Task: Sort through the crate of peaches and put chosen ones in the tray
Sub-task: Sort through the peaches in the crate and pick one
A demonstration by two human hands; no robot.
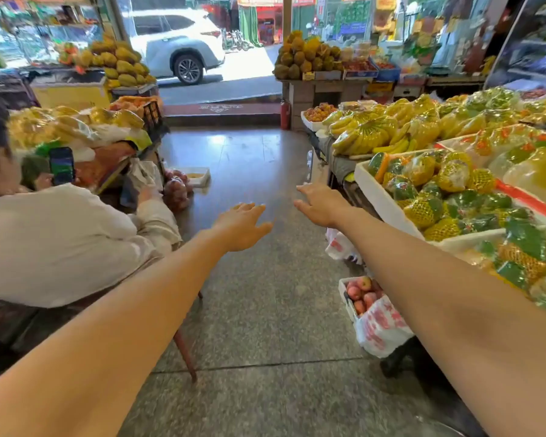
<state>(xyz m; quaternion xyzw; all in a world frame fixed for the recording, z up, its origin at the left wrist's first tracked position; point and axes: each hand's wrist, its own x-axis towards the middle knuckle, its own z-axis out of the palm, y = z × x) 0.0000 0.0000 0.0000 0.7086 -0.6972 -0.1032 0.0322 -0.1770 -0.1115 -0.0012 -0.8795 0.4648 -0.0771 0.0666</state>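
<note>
Both bare forearms reach forward over the tiled floor (252, 310) — left hand (241, 227) and right hand (320, 205) spread, holding nothing; peaches (361, 294) (pink-red) sit in a white crate (344, 293) low right, beside the fruit stand (388, 203).

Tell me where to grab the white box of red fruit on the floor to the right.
Take the white box by its exposed left end wall, from the aisle side. A plastic bag drapes its near end and the display stand overhangs the right. Both hands are empty.
</note>
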